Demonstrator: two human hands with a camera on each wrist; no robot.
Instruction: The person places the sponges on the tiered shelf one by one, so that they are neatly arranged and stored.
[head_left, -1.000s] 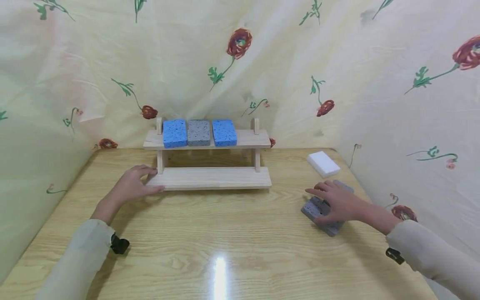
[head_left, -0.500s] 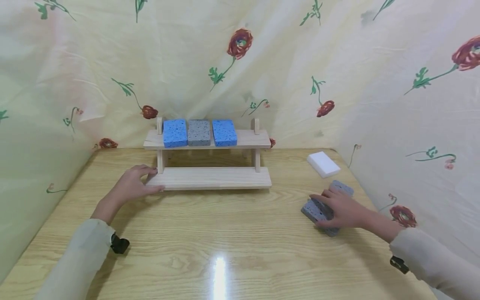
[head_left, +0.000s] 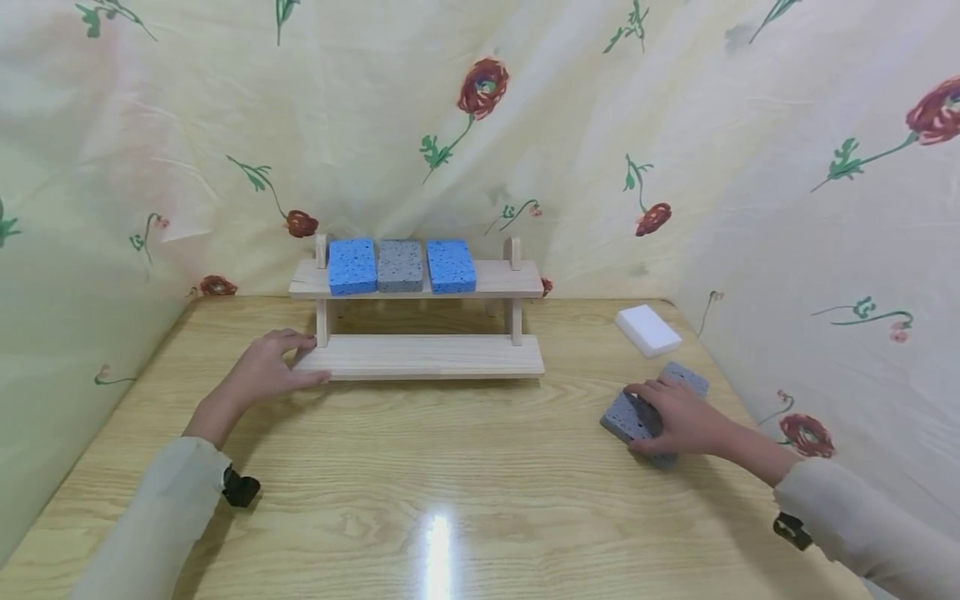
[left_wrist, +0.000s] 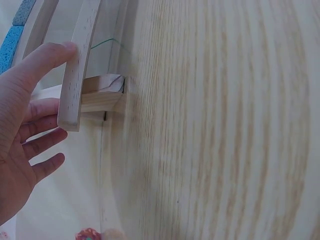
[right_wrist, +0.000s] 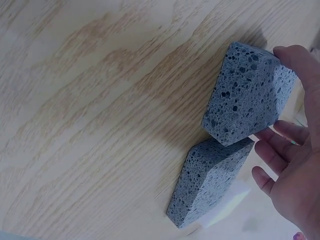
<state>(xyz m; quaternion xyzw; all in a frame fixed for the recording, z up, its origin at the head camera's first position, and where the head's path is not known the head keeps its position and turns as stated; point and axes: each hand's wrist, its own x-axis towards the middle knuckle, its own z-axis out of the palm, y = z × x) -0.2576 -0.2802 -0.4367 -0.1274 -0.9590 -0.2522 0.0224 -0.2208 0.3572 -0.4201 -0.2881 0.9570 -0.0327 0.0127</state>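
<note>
My left hand (head_left: 262, 368) grips the left end of a two-tier wooden shelf (head_left: 435, 357), thumb on the front edge of its lower board. The left wrist view shows that thumb on the board (left_wrist: 76, 75) with the fingers behind it. On the upper board sit a blue sponge (head_left: 352, 265), a grey sponge (head_left: 400, 265) and another blue sponge (head_left: 450, 265). At the right, my right hand (head_left: 686, 422) pinches a speckled grey sponge (right_wrist: 247, 92) between thumb and fingers. A second grey sponge (right_wrist: 207, 177) lies right beside it, partly hidden by the hand in the head view.
A white block (head_left: 648, 330), like a sponge, lies on the wooden table (head_left: 420, 467) behind the grey sponges. Flowered cloth (head_left: 375, 108) hangs behind the table and along both sides.
My right hand has lowered slightly toward me and closed round the near grey sponge, which has shifted slightly. My left hand stays on the shelf.
</note>
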